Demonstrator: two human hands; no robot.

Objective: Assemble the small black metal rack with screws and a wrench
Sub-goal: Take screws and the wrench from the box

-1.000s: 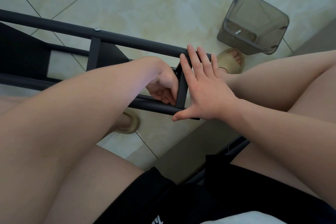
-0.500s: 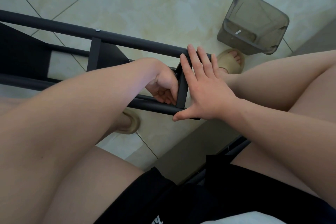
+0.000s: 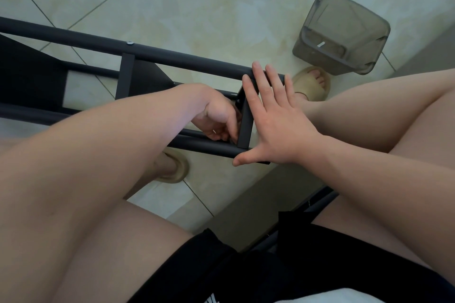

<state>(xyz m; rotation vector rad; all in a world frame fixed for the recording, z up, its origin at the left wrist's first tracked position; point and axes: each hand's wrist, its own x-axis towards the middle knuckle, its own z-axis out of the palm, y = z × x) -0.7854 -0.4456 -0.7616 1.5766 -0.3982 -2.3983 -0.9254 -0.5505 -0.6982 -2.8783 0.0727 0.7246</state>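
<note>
The black metal rack (image 3: 187,61) stretched across the pale tiled floor (image 3: 197,7) (a grey bin (image 3: 344,34) stood beyond). The right hand (image 3: 275,125) pressed flat against its end; the left hand (image 3: 216,113) curled at the joint, its hold impossible to tell.

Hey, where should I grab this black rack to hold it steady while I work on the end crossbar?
Probably best: wrap the right hand around the far long tube just beside the short end crossbar, coming from above. It's round, bare and free there, while the left hand crowds the near tube.
</note>
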